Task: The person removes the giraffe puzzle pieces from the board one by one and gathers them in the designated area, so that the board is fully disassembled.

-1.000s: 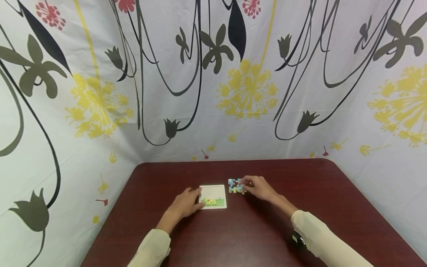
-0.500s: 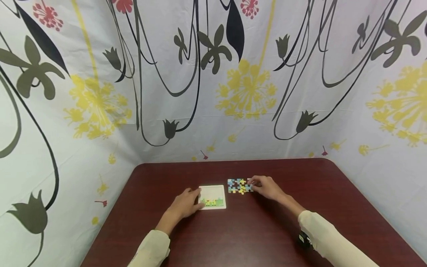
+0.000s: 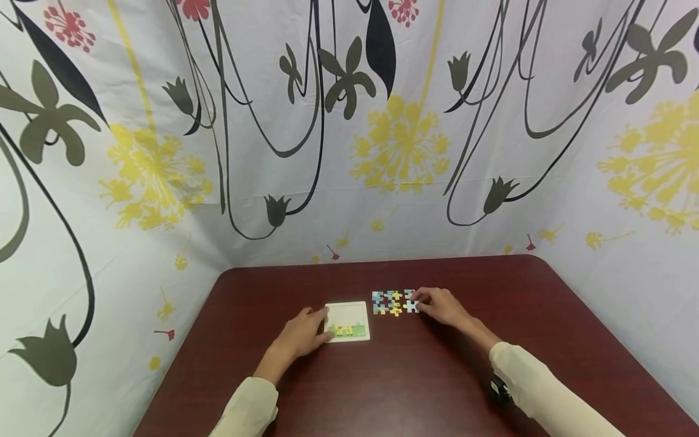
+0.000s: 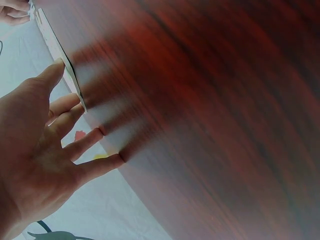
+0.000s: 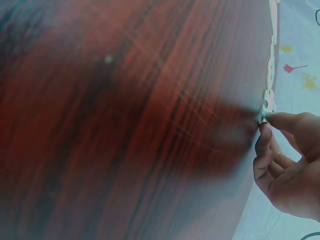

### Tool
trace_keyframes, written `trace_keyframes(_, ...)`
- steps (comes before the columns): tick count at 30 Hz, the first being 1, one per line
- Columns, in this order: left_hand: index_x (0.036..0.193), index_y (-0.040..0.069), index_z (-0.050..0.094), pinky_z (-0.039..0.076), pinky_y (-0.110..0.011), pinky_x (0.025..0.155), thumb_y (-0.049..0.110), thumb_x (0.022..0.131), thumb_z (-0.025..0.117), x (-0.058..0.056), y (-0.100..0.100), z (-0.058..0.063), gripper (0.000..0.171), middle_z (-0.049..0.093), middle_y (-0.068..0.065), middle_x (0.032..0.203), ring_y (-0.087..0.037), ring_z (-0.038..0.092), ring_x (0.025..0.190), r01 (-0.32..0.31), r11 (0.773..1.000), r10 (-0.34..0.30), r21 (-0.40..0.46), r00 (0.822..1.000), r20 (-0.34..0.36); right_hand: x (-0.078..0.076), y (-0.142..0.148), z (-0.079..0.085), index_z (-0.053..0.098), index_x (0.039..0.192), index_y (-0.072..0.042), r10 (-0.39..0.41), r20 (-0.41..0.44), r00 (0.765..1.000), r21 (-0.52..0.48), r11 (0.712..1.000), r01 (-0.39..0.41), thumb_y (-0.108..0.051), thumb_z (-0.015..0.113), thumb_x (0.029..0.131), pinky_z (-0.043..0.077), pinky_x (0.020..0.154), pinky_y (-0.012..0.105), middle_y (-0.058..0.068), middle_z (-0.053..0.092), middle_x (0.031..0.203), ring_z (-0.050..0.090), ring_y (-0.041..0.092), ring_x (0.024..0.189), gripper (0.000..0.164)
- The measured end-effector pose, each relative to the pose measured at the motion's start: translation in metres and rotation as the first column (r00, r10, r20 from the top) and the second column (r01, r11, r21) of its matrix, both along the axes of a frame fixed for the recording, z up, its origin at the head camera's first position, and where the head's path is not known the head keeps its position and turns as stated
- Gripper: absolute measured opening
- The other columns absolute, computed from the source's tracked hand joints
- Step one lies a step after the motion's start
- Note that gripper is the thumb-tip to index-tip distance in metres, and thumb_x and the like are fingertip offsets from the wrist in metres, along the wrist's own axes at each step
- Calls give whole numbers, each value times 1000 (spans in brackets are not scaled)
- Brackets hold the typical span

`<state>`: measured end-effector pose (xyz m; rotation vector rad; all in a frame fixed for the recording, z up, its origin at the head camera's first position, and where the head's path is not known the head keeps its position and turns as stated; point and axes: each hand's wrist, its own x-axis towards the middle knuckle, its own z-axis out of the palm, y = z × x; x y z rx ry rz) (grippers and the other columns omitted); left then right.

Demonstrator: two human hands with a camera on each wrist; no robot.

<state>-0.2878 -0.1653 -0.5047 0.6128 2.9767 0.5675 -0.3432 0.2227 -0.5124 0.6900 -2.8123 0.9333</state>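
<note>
A shallow white-framed puzzle board [image 3: 345,314], with a green strip and yellow figures along its near side, lies on the table. My left hand [image 3: 300,332] rests at its left edge, thumb and fingertips touching the frame, other fingers stretched onto the tabletop. Right of the board are several jigsaw pieces [image 3: 394,297] in two rows, blue and yellow. My right hand [image 3: 441,307] has thumb and fingertips on the pieces at the right end, pinching the nearer blue puzzle piece [image 3: 412,307]. In the right wrist view the thumb meets that puzzle piece [image 5: 264,114], with the fingers curled beneath.
The dark red-brown table [image 3: 349,388] has rounded far corners. A white floral cloth [image 3: 349,206] hangs behind it and along both sides. Beneath the right sleeve a dark device [image 3: 499,387] is strapped at the wrist.
My right hand has slid to the right, and the puzzle pieces lie spread wider, the right-end ones now apart from the others. My left hand has stayed on the board.
</note>
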Motion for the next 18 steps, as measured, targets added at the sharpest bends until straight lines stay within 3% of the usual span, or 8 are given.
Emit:
trace_keyframes(11, 153, 11, 51, 48, -62, 101, 43, 101, 69, 0, 0, 0, 64, 63, -13, 140, -42, 49, 139, -3, 1000, 2, -14, 1000, -3, -1, -3, 1, 75, 112, -7, -27, 8, 1000, 10, 1000, 27, -5, 71, 98, 57, 71, 37, 4, 76, 97, 71, 19, 85, 15)
trace_keyframes(18, 153, 12, 50, 48, -63, 101, 44, 99, 70, 2, -1, 5, 66, 54, -21, 147, -45, 52, 135, -13, 1000, 13, -12, 999, 36, -2, -10, 4, 74, 115, -5, 0, 5, 1000, -12, 1000, 0, -5, 70, 98, 54, 66, 33, 5, 76, 95, 68, 12, 74, 17)
